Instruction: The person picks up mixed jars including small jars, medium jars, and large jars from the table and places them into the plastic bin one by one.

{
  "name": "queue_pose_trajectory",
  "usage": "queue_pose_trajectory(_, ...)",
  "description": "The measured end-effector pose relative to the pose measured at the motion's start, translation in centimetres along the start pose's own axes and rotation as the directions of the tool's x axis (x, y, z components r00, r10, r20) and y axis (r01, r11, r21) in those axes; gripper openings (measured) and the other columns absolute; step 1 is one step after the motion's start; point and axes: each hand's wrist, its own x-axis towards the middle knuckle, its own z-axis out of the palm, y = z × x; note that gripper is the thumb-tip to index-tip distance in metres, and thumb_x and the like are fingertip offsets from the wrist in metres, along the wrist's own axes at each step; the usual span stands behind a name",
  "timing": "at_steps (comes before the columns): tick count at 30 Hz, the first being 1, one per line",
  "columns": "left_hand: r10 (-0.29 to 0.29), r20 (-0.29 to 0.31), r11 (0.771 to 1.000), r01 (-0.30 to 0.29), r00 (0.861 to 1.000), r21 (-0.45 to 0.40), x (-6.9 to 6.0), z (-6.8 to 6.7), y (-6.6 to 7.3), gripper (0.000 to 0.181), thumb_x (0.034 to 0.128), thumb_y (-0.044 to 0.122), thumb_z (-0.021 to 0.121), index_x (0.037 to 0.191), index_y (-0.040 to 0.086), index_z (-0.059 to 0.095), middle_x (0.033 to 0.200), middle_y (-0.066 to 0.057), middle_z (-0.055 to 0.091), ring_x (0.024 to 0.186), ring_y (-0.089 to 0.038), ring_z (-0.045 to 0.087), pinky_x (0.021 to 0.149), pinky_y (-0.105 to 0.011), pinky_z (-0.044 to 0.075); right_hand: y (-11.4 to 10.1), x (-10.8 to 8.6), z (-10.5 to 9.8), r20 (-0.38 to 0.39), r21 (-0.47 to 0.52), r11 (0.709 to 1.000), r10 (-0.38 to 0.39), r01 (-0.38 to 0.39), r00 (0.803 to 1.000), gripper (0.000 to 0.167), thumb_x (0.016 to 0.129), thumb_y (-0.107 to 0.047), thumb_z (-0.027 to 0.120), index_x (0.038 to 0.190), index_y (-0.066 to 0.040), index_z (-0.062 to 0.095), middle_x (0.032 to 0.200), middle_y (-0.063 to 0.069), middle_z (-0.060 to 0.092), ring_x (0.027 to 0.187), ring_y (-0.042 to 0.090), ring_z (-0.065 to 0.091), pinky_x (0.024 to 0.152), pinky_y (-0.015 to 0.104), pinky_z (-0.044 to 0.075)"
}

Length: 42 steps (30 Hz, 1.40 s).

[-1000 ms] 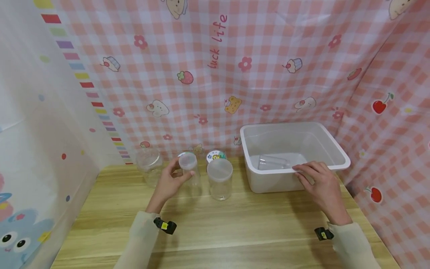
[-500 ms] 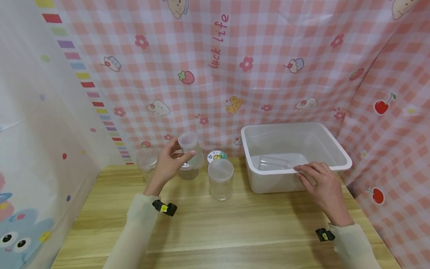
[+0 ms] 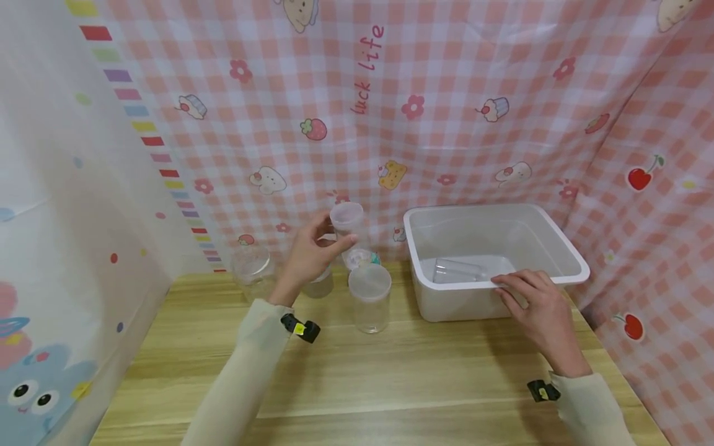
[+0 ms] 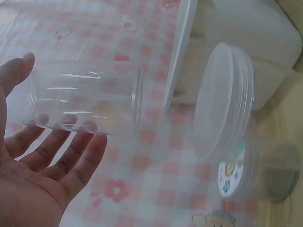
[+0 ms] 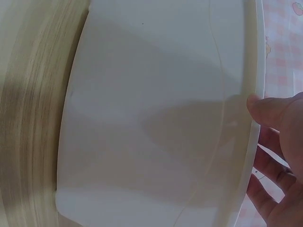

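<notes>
Slim jar (image 4: 85,97) raised, shifted toward white bin (image 3: 452,303): left of bin, axis upright, left hand (image 3: 308,257) pinching jar; right hand (image 3: 538,313) gripping bin.

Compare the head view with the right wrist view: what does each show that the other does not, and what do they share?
Only the head view shows the left hand holding a clear jar, a clear container lying inside the white bin, and a standing frosted-topped jar. Only the right wrist view shows a thin line on the bin's outer side. Both show the right hand gripping the bin, the wooden table and the checked cloth.
</notes>
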Motion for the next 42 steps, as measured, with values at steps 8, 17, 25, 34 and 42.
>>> queue_pose_trajectory(8,0.026,0.063,0.999,-0.024,0.998,-0.027,1.2,3.2,1.1,0.053,0.0924,0.028,0.078,0.141,0.024,0.059,0.117,-0.009,0.069,0.105,-0.026,0.069,0.087,-0.038,0.062,0.1,0.0,0.1,-0.004,0.005,1.0,0.012,-0.012,1.0,0.038,0.071,0.004,0.087,0.105,-0.009,0.079,0.095,0.006,0.072,0.091,0.027,0.06,0.077,0.034,0.043)
queue_pose_trajectory(17,-0.019,0.122,1.0,0.02,0.992,-0.006,2.7,6.3,1.6,0.048,0.0912,0.044,0.077,0.134,0.028,0.062,0.117,0.001,0.069,0.109,-0.019,0.065,0.084,-0.035,0.06,0.1,-0.2,0.1,-0.008,0.011,1.0,0.0,0.0,1.0,0.023,0.084,-0.009,0.084,0.106,-0.01,0.079,0.096,0.005,0.072,0.092,0.025,0.06,0.078,0.034,0.044)
queue_pose_trajectory(25,-0.083,0.137,0.997,0.082,0.987,0.011,4.4,8.7,2.2,0.069,0.089,0.048,0.078,0.145,0.016,0.054,0.118,0.002,0.071,0.106,-0.014,0.066,0.086,-0.029,0.059,0.0,-0.1,0.0,-0.009,0.015,1.0,-0.004,0.004,1.0,0.019,0.092,-0.022,0.077,0.107,-0.01,0.079,0.096,0.006,0.072,0.091,0.025,0.06,0.078,0.033,0.044)
queue_pose_trajectory(34,-0.184,0.158,0.973,0.202,0.97,-0.111,5.5,11.2,2.8,0.047,0.0843,0.05,0.082,0.114,0.017,0.066,0.107,-0.003,0.071,0.087,-0.028,0.072,0.081,-0.05,0.064,0.0,0.0,0.1,-0.002,0.015,1.0,-0.002,0.002,1.0,0.043,0.068,0.007,0.089,0.106,-0.01,0.079,0.095,0.005,0.071,0.09,0.023,0.058,0.076,0.031,0.043)
queue_pose_trajectory(42,-0.26,0.103,0.961,0.246,0.96,0.13,5.5,11.5,2.6,0.088,0.0876,0.054,0.076,0.156,0.01,0.043,0.134,-0.014,0.063,0.112,-0.023,0.065,0.09,-0.038,0.059,-0.1,0.0,0.0,-0.003,0.004,1.0,0.006,-0.006,1.0,0.039,0.07,0.004,0.089,0.105,-0.01,0.079,0.094,0.005,0.071,0.089,0.022,0.058,0.075,0.03,0.042)
